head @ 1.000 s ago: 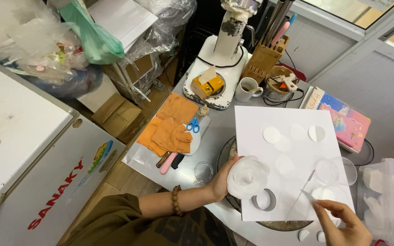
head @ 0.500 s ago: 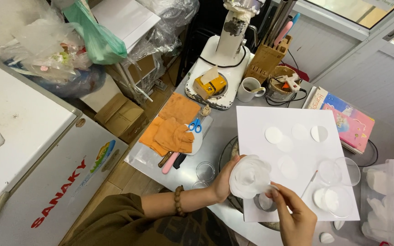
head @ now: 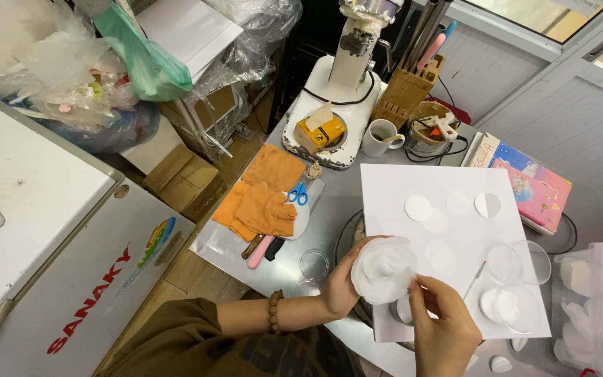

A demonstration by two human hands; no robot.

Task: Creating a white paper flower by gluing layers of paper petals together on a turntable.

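1. orange cloth [head: 263, 195] lies at the left of the counter [head: 340, 202].
2. my left hand [head: 343, 283] grips a stack of white paper discs [head: 383, 269], held over the white board [head: 448, 230].
3. my right hand [head: 444, 328] pinches the stack's lower right edge.

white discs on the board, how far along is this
Done: several white paper discs already lie spread on the white board, and more sit in the clear dishes at its right edge. In hand: the left hand holds a layered bunch of white rounds while the right hand pinches its edge. Left: the loose discs on the board, it seems.
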